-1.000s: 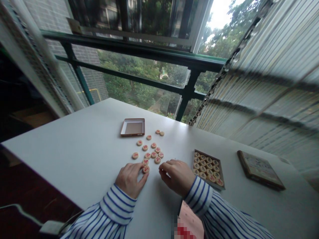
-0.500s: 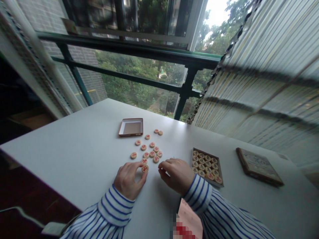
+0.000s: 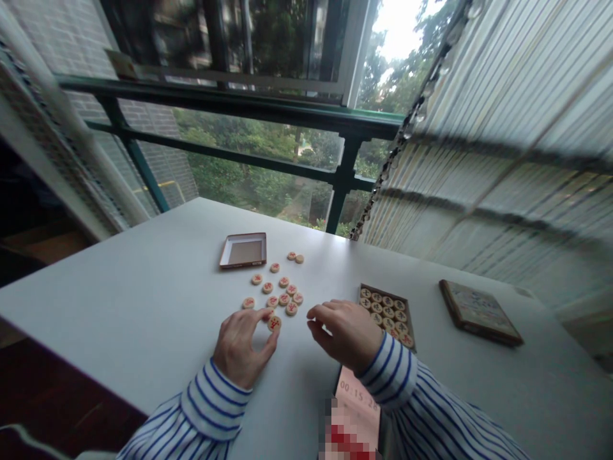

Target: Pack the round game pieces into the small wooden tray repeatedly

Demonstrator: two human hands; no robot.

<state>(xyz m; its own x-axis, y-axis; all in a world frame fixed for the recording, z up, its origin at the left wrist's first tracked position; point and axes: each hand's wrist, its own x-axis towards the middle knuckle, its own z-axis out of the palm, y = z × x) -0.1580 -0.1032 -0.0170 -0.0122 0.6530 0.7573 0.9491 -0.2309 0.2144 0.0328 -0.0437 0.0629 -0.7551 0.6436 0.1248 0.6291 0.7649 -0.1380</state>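
Near the front of the white table [image 3: 158, 306], my left hand [image 3: 242, 345] pinches a round wooden Chinese chess piece [image 3: 274, 324] with a red character between thumb and forefinger. Another piece is partly hidden behind its fingertips. My right hand [image 3: 347, 332] hovers to the right of it, fingers loosely curled, thumb and fingertip slightly apart with nothing visible between them. Several loose red-marked Chinese chess pieces [image 3: 284, 299] lie beyond both hands. Rows of pieces, mostly dark-marked with some red at the front, fill an open box [image 3: 410, 313], which my right hand and sleeve partly cover.
An upturned shallow box lid [image 3: 242, 265] lies beyond the loose pieces. A closed flat box [image 3: 481, 313] sits at the right. Under my right forearm is a phone [image 3: 359, 393] showing a timer. A green railing [image 3: 230, 102] and window stand behind the table.
The whole view has shifted, so table items appear further left. My right hand has moved slightly right relative to the filled box and covers more of it. My left hand keeps its piece.
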